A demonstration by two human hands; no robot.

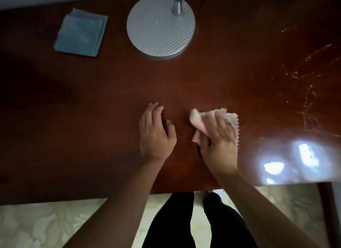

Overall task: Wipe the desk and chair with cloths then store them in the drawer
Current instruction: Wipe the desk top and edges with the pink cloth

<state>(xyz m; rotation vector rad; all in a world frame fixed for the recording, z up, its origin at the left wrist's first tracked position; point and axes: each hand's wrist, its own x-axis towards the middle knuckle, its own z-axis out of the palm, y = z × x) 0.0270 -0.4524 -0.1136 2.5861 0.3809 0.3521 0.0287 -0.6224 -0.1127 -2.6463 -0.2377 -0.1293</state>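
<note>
The right hand (216, 137) lies palm-down on a pale pink cloth (228, 118), pressing it against the dark brown wooden desk (110, 100). The fingers are spread flat over the fabric; the thumb side bunches one fold of the cloth up toward the left. The zigzag-cut edge of the cloth shows beyond the fingertips and along the right side of the hand. The hand and cloth are slightly motion-blurred.

The left hand (155, 133) rests just beside the right, apart from the cloth, holding nothing. Its fingers are loosely extended and slightly curled, fingertips at or near the desk surface; contact cannot be confirmed.

A second cloth, blue (81, 33) and folded into a square, lies flat at the far left of the desk, well apart from both hands. Its edges are also zigzag-cut. Near it, at the far centre, stands the round ribbed grey lamp base (160, 24), with its metal stem rising at the far rim.

Wet streaks and bright glare mark the right portion of the desk. The person stands at the near edge, dark trousers (193, 220) over a pale patterned floor (46, 223).
</note>
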